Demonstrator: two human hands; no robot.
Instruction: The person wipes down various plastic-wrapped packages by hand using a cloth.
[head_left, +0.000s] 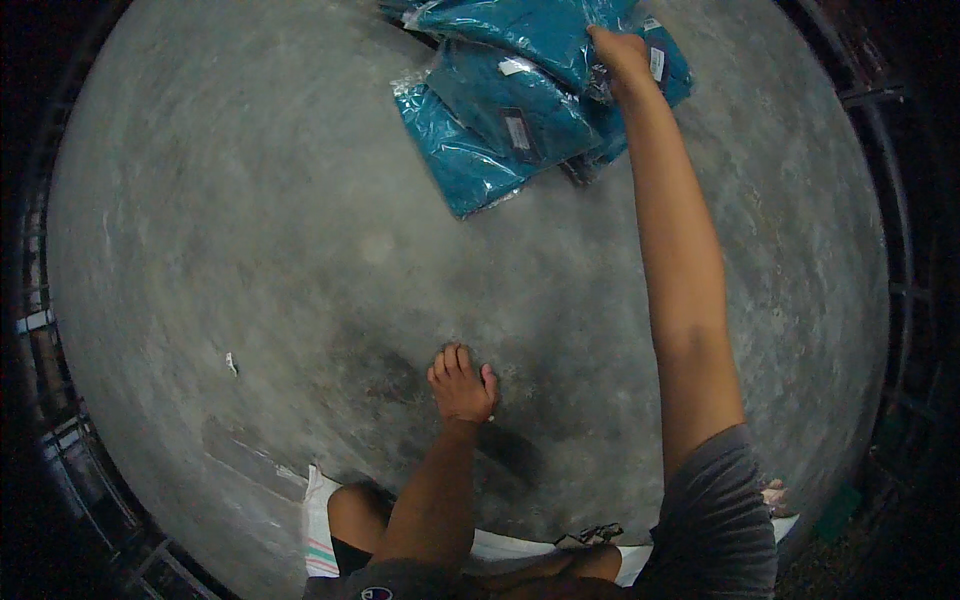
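Teal folded garments in clear plastic bags (517, 112) lie in an overlapping heap on the concrete floor (262, 225), at the top of the head view. Some bags bear white labels or dark tags. My right hand (621, 60) reaches to the heap's right side, its fingers partly hidden and closed on one of the bagged garments (540, 22). My left hand (462, 384) rests palm down on the floor near the lower middle, apart from the bags, fingers slightly spread and holding nothing.
A white woven sheet with coloured stripes (321, 525) lies beneath my legs. Dark crumpled scraps (592, 535) sit at its edge. A small white scrap (231, 364) is on the floor at left. Another crumpled item (775, 496) lies beside my right sleeve. Metal framework (37, 321) lines the dark rim.
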